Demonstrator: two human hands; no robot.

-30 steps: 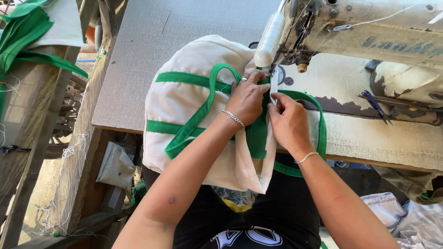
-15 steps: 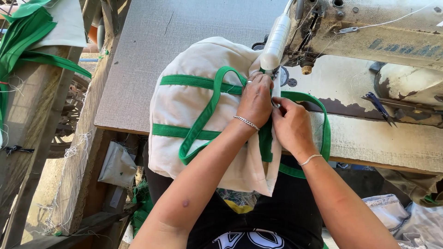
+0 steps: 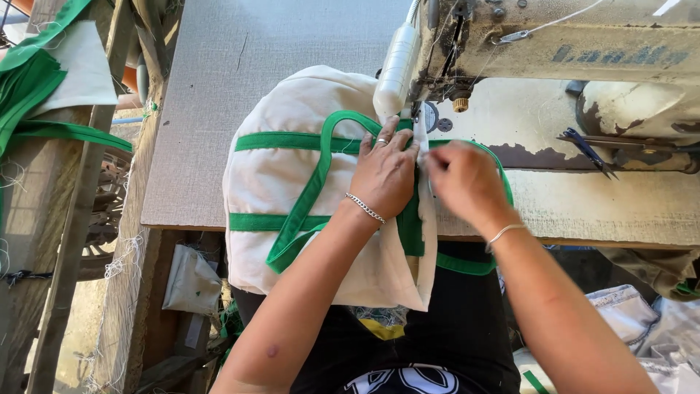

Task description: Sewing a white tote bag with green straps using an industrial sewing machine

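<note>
At the sewing machine point(image 3: 554, 51), I press my left hand point(image 3: 386, 175) flat, fingers spread, on a cream cloth bag point(image 3: 292, 182) banded with green straps point(image 3: 292, 141), while my right hand point(image 3: 463, 182) pinches the bag's edge shut between fingertips just right of the left; the motion blurs it slightly. The bag lies under the machine's needle end, bulging in a dome to the machine's left and spilling over the near edge of the table point(image 3: 219, 95) into my lap. A green loop handle point(image 3: 306, 211) crosses the two straps, and a second green band curves out from beneath my right wrist. Left of the machine the grey tabletop lies bare beyond the bag; to the right, the machine's worn, rust-stained base point(image 3: 583, 197) leaves a narrow strip of room. The machine's head overhangs my fingertips closely. Small snips point(image 3: 587, 149) rest on the base, well right of the needle. Far left of the machine, more green and cream fabric point(image 3: 44, 87) hangs over a wooden frame point(image 3: 80, 241).
</note>
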